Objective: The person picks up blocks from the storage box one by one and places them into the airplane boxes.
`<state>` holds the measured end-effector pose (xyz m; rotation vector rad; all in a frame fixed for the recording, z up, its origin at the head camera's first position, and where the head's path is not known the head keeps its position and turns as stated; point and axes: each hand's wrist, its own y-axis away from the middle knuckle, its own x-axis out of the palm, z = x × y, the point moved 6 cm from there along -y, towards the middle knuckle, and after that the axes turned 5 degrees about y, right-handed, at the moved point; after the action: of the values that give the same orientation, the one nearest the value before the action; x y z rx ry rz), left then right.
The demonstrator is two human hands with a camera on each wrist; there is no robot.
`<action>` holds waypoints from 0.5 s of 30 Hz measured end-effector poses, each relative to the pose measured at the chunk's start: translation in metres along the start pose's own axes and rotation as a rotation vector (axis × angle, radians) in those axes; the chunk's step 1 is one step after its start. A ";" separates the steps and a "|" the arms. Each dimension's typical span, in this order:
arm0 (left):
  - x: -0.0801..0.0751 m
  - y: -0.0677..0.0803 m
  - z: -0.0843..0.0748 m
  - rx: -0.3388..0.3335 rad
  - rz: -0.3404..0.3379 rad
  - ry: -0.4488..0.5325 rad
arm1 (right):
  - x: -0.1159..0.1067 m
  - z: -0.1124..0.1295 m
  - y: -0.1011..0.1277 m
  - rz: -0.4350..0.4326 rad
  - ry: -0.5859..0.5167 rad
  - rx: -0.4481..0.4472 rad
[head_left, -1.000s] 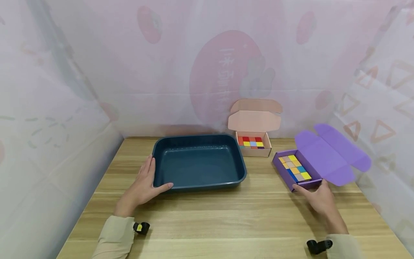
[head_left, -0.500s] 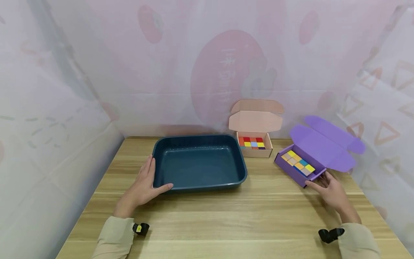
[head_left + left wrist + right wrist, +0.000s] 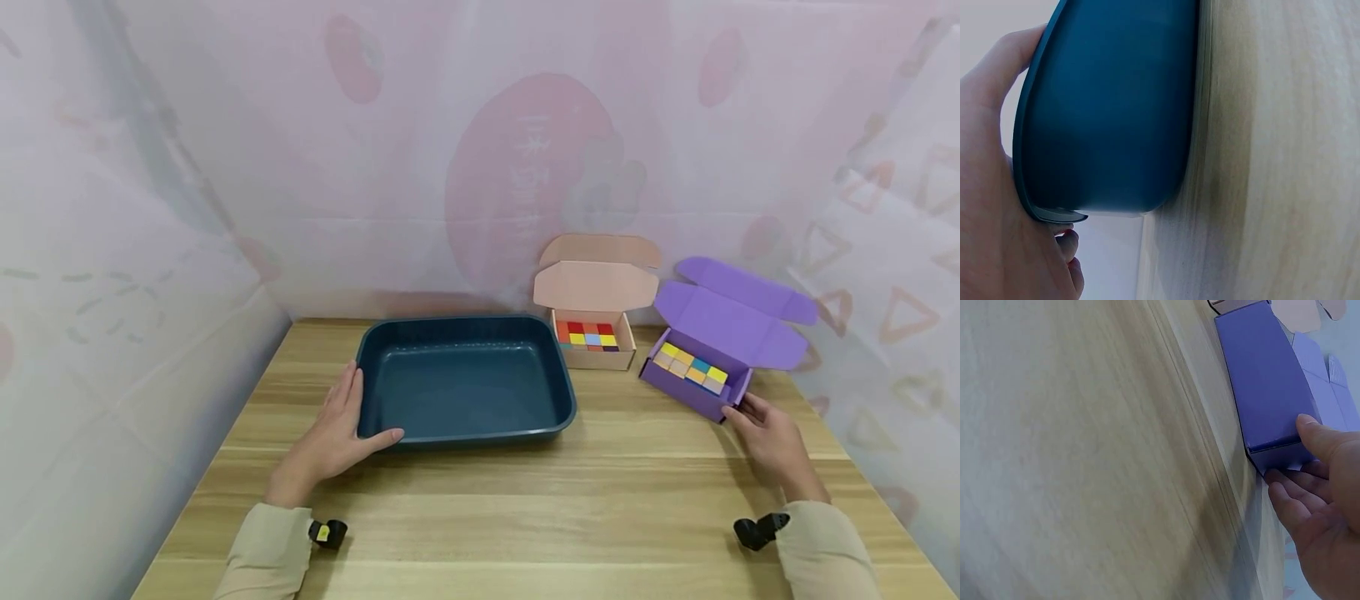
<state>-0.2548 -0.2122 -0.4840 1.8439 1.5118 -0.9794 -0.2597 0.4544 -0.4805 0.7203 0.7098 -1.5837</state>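
My left hand [image 3: 330, 433] rests at the near left corner of a dark teal rectangular tray [image 3: 465, 436]. Its thumb lies along the front rim and its fingers extend along the left side. On the right, my right hand [image 3: 776, 437] holds the near right corner of a purple cardboard box [image 3: 682, 392], lid raised. In the right wrist view, the thumb touches the front face of the box [image 3: 1269, 381] and the fingers lie against its end. Inside sit several coloured blocks [image 3: 690, 367], yellow, orange, tan and teal, with some room at the right end.
A pale peach box [image 3: 600, 360] with its lid up stands between the tray and the purple box, holding red, yellow and other coloured blocks [image 3: 591, 335]. All stand on a wooden table [image 3: 540, 525]. Printed cloth walls [image 3: 375, 208] enclose the back and sides.
The purple box has turned counterclockwise, its lid swinging toward the back wall. My right hand shifted right with it, then slightly away from me. My left hand and the tray stayed put.
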 end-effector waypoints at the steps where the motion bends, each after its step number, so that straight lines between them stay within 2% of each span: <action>1: 0.000 0.000 0.000 0.000 -0.002 0.000 | 0.000 0.000 -0.001 0.000 0.001 0.005; 8: 0.000 0.000 0.001 0.003 -0.010 -0.004 | 0.002 0.001 -0.014 0.007 0.036 0.025; 15: 0.000 0.000 0.001 0.001 -0.018 -0.011 | -0.002 -0.001 -0.026 -0.034 0.089 -0.030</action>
<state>-0.2550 -0.2126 -0.4849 1.8258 1.5245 -0.9964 -0.2849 0.4593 -0.4778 0.7642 0.8132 -1.5762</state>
